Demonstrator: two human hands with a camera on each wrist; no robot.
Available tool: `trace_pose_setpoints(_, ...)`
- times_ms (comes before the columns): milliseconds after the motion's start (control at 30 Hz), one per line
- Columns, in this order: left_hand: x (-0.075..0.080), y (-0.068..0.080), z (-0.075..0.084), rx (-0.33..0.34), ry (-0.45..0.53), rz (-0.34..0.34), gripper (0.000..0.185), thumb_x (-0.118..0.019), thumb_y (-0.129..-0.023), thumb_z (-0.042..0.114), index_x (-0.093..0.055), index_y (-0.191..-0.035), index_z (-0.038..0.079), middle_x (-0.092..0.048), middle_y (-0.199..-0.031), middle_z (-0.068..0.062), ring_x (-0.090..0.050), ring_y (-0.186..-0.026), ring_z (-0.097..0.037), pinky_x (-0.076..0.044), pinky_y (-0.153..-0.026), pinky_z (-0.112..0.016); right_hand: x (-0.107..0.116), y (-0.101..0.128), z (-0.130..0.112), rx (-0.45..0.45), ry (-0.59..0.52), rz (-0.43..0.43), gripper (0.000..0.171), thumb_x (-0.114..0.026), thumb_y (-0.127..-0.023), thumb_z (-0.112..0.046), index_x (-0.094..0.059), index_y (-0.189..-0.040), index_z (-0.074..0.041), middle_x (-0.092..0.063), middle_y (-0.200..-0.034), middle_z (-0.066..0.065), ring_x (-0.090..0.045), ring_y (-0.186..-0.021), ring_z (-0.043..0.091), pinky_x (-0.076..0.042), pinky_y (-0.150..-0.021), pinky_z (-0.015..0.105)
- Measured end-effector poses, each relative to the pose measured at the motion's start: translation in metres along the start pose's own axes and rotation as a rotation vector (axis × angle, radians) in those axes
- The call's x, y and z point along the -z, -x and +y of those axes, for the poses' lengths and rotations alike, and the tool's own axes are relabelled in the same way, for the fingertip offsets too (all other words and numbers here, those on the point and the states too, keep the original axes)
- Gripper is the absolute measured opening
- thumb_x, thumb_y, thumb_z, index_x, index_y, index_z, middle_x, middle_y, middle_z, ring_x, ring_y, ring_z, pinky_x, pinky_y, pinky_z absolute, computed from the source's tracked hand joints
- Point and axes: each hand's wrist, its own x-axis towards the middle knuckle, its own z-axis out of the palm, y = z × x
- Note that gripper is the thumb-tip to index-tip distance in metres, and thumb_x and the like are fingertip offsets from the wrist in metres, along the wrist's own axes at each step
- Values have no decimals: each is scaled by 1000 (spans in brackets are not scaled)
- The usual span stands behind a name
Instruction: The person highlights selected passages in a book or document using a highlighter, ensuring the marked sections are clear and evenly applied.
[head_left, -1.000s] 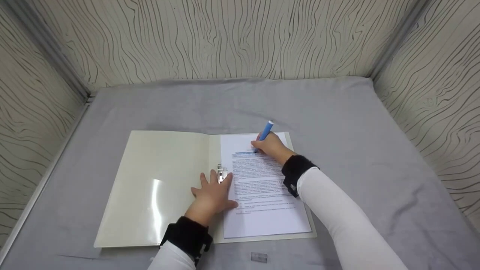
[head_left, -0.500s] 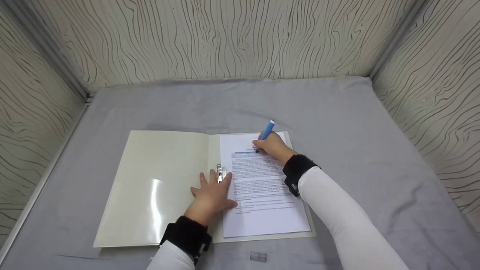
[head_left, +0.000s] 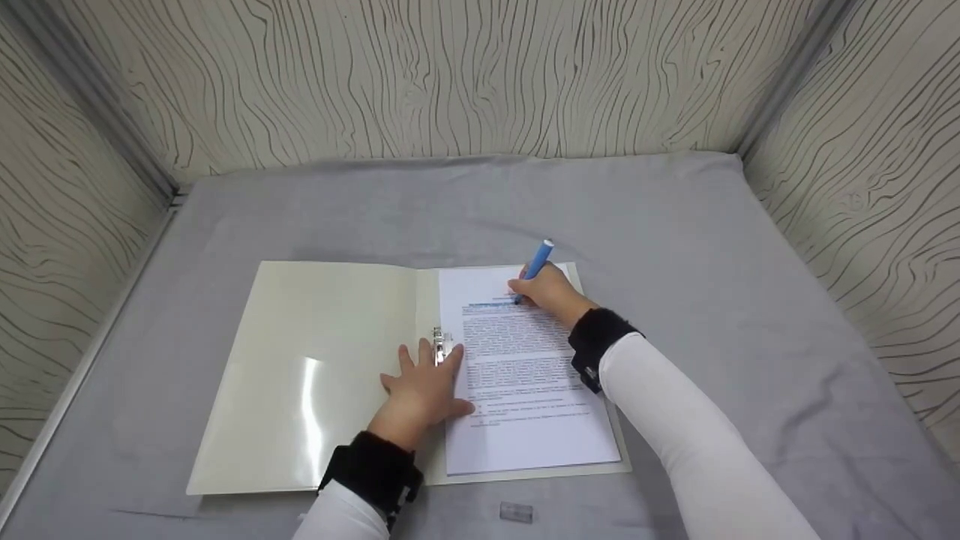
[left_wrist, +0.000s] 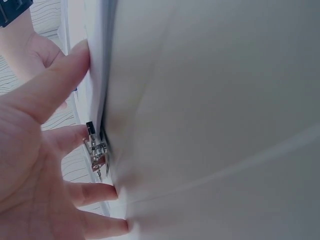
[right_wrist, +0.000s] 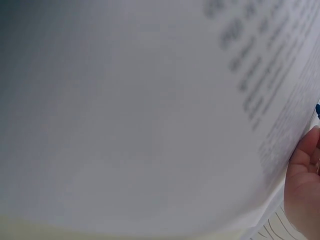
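Observation:
A printed sheet (head_left: 532, 446) lies on the right side of an opened cream folder (head_left: 330, 322). My right hand (head_left: 556, 291) pinches a blue marker (head_left: 538, 259), tilted, its tip at the top lines of text, where a blue streak covers the print. In the right wrist view only part of the right hand (right_wrist: 304, 187) and a sliver of the marker show. My left hand (head_left: 418, 394), fingers spread, rests across the folder's spine and the sheet's left edge, just below a metal clip (head_left: 438, 337). The left wrist view shows the clip (left_wrist: 98, 150) beside that hand's fingers.
A small grey translucent block (head_left: 516, 512) lies in front of the folder on the grey cloth (head_left: 720, 247) that covers the table. Wood-patterned panels (head_left: 450, 82) stand at the back and both sides.
My right hand and the marker have slid slightly to the right along the line, and the blue streak has grown longer. The left hand stays in place.

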Motion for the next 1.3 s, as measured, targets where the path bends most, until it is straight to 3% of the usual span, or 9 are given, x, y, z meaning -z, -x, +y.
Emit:
trace_pose_setpoints(600, -2, 0, -2, -10, 24, 13, 84, -75, -72, 46, -37, -144, 26, -20, -149, -25, -12, -133, -53, -22, -89, -75, 6, 4, 3, -11, -11, 23, 21, -64, -86, -21, -50, -78, -9, -48, -63, -2, -45, -57, 11, -38, -57, 23)
trace_pose_setpoints(867, -4, -2, -1, -5, 26, 12, 84, -75, -72, 46, -37, -144, 27, -19, -149, -25, -11, -133, -52, -22, -89, -76, 8, 6, 4, -55, -69, 16, 20, -64, -87, -21, -50, -83, -8, -48, -69, 1, -47, -65, 15, -38, -64, 27)
trace_pose_setpoints(1300, -3, -2, -2, -8, 38, 5, 85, -75, -72, 46, -36, -145, 26, -17, -150, -25, -9, -133, -53, -19, -89, -76, 10, 6, 6, -48, -110, 15, 21, -64, -87, -19, -48, -79, -8, -47, -65, 0, -45, -60, 14, -38, -60, 26)
